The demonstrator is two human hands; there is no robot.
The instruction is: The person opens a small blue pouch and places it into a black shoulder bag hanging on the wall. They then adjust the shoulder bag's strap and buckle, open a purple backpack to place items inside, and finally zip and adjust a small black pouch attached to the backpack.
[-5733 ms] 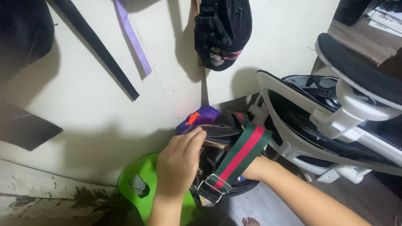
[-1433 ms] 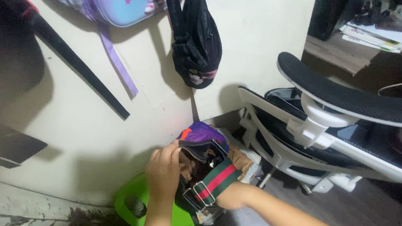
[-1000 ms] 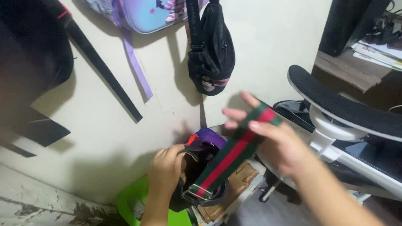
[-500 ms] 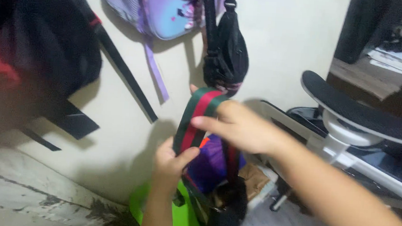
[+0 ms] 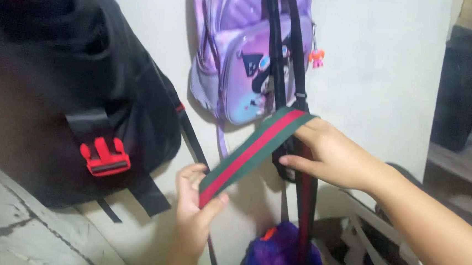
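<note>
Green-and-red striped strap [image 5: 251, 150] stretched taut between two hands, before a wall.

The left hand [image 5: 193, 208] pinches its lower end between thumb and fingers; the right hand [image 5: 331, 153] grips the upper fold, the rest dropping toward a purple bundle [image 5: 277, 257]. Behind hang a lilac backpack [image 5: 240, 66] and a black bag [image 5: 73, 82].

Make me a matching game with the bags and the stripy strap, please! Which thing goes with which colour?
Things:
1. strap held by both hands
2. buckle on the big bag
3. backpack hanging in the middle
4. big bag on the left

Colours:
A. black
B. green and red stripes
C. purple
D. red

Pairs: 1-B, 2-D, 3-C, 4-A
</note>
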